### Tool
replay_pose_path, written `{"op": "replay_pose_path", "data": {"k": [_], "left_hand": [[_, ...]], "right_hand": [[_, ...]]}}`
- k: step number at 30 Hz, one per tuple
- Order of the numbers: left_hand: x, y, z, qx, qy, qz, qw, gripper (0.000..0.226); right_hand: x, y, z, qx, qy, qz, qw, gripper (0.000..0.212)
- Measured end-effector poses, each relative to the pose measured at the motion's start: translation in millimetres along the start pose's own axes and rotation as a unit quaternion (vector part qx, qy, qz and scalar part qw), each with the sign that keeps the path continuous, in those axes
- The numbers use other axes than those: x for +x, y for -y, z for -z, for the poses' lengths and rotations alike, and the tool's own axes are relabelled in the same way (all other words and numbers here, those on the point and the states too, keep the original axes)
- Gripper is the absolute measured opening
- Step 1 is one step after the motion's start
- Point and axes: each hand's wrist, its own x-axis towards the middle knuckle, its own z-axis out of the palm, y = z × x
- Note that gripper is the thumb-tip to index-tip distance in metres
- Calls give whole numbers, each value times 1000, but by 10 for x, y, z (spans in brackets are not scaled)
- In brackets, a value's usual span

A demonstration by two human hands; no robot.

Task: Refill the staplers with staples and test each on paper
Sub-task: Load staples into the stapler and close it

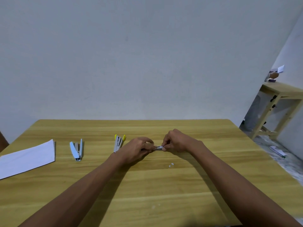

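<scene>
Head view: both hands on one stapler, mid-table

Left hand and right hand pinch a small dark stapler between them, fingers curled on its ends, just above the table. Yellow-tipped stapler lies open just left of the hands. Blue stapler lies open further left. Paper at left edge. Two staple bits near the hands.

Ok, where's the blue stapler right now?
In the head view the blue stapler lies opened on the table's left side, between the white paper and the yellow-tipped stapler, untouched by either hand.
</scene>
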Motion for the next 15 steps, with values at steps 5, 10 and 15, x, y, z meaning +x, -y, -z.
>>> {"op": "replay_pose_path", "data": {"k": [5,10,15], "left_hand": [[-19,38,-19,-8,-20,10,1000,23],[-18,9,-41,-20,-27,15,999,21],[-12,1,-13,-27,-31,24,999,26]], "right_hand": [[-10,-1,-1,11,-8,0,1000,16],[-16,2,-9,16,-12,-2,1000,15],[-7,12,-8,12,-5,-1,1000,14]]}}
